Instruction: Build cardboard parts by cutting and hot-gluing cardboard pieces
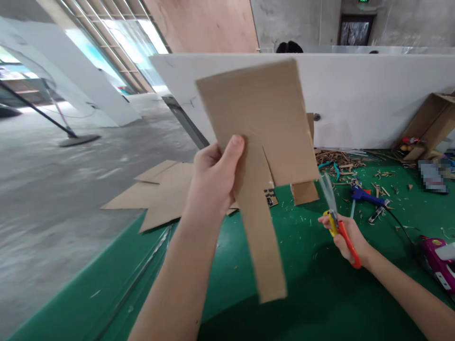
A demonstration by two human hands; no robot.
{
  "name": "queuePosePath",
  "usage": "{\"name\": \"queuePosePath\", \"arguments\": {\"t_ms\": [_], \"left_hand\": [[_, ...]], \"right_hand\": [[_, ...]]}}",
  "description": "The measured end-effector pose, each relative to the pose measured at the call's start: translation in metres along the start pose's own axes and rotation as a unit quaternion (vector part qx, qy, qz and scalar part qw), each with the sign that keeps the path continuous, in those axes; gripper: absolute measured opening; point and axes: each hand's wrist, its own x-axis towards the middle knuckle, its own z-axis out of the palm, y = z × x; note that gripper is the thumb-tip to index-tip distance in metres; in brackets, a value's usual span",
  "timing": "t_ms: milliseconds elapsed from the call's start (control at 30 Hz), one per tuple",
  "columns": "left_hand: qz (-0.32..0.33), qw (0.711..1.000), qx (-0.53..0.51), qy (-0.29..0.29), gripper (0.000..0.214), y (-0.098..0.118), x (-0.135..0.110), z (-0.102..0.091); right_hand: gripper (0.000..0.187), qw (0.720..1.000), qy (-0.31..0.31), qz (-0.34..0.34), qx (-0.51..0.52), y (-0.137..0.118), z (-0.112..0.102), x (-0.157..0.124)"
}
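Observation:
In front of me my left hand grips a piece of brown cardboard by its left edge, thumb on the near face. The piece is raised above the table, and a long strip of it hangs down below my hand. A straight slit separates part of that strip from the wider panel. To the right, lower down, my right hand is closed around the handles of a pair of scissors. Its handles are red and yellow; the blades point up and slightly apart, close to the cardboard's lower right corner.
The green table bears cut cardboard at left. At right lie a blue glue gun, a utility knife, teal pliers, cardboard scraps and a purple device. A white partition stands behind; a cardboard box is far right.

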Motion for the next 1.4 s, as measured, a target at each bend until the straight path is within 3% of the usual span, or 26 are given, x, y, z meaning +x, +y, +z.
{"name": "queuePosePath", "arguments": {"t_ms": [100, 200, 300, 367, 467, 567, 667, 733, 800, 933, 967, 1100, 1267, 1400], "left_hand": [[-0.093, 0.975, 0.139, -0.149, 0.044, 0.011, -0.001, -0.012], [-0.139, 0.905, 0.233, -0.328, 0.038, 0.008, -0.009, -0.004], [-0.138, 0.832, 0.295, -0.449, 0.029, -0.009, -0.012, 0.014], [-0.119, 0.811, 0.302, -0.486, 0.026, -0.023, -0.013, 0.023], [-0.116, 0.808, 0.291, -0.499, 0.03, -0.038, -0.014, 0.028], [-0.144, 0.811, 0.271, -0.498, 0.038, -0.046, -0.014, 0.024], [-0.198, 0.845, 0.14, -0.476, 0.05, -0.058, -0.011, 0.017], [-0.24, 0.849, 0.028, -0.47, 0.052, -0.07, -0.009, 0.013], [-0.26, 0.814, -0.011, -0.52, 0.046, -0.082, -0.008, 0.011], [-0.236, 0.68, 0.086, -0.689, 0.043, -0.098, -0.023, 0.021], [-0.228, 0.672, 0.102, -0.697, 0.044, -0.1, -0.03, 0.026], [-0.221, 0.768, 0.071, -0.597, 0.041, -0.099, -0.053, 0.043], [-0.267, 0.803, 0.071, -0.528, 0.037, -0.071, -0.043, 0.038], [-0.237, 0.878, 0.03, -0.415, 0.036, -0.048, -0.027, 0.027]], "right_hand": [[0.041, 0.987, 0.034, 0.026, 0.156, 0.003, 0.0, 0.002], [0.038, 0.96, 0.079, 0.043, 0.266, 0.002, -0.005, 0.006], [0.041, 0.94, 0.096, 0.053, 0.324, -0.005, -0.016, 0.011], [0.036, 0.932, 0.099, 0.082, 0.338, -0.01, -0.022, 0.015], [0.021, 0.918, 0.124, 0.139, 0.349, -0.012, -0.024, 0.018], [0.02, 0.898, 0.152, 0.178, 0.373, -0.008, -0.023, 0.02], [0.019, 0.881, 0.169, 0.183, 0.403, -0.005, -0.024, 0.022], [0.017, 0.87, 0.181, 0.176, 0.423, -0.004, -0.026, 0.024], [0.016, 0.862, 0.195, 0.169, 0.437, -0.004, -0.028, 0.025], [0.012, 0.863, 0.22, 0.147, 0.43, -0.002, -0.027, 0.024], [0.012, 0.866, 0.226, 0.142, 0.424, -0.001, -0.026, 0.023], [0.014, 0.873, 0.24, 0.146, 0.398, 0.0, -0.023, 0.022], [0.02, 0.896, 0.238, 0.154, 0.342, -0.002, -0.022, 0.022], [0.03, 0.921, 0.244, 0.107, 0.283, 0.001, -0.024, 0.02]]}}
